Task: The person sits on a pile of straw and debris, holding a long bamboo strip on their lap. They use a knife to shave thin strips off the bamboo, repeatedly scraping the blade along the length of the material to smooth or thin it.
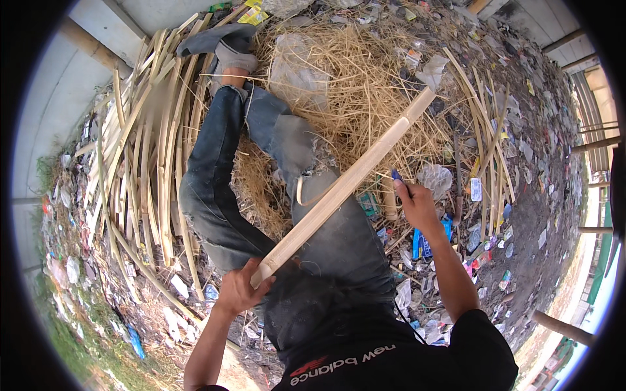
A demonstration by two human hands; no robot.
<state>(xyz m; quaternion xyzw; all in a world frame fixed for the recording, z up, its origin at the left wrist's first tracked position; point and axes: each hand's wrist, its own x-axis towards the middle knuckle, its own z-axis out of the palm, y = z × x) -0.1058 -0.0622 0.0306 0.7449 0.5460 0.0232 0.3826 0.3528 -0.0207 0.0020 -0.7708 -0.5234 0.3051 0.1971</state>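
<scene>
Ground all round me is littered with wrappers and scraps (pixel 495 241), thickest on the right side of the frame. Big heap of dry straw (pixel 352 85) fills the upper centre. Stack of split bamboo strips (pixel 140 163) fans down the left side, a smaller bundle of strips (pixel 486 130) lies at upper right. My legs in dark jeans (pixel 215 195) stretch from bottom centre up toward the upper left, foot in a grey shoe (pixel 231 55) resting near the top of the stack. Long pale bamboo slat (pixel 342 189) runs diagonally across my lap, from lower centre up to the upper right over the straw. My left hand (pixel 238 287) is clenched round its lower end, at lower centre. My right hand (pixel 417 205) is closed round a small blue-handled tool (pixel 396 175), right of centre, just beside the slat's edge; can't tell if the tip touches it.
</scene>
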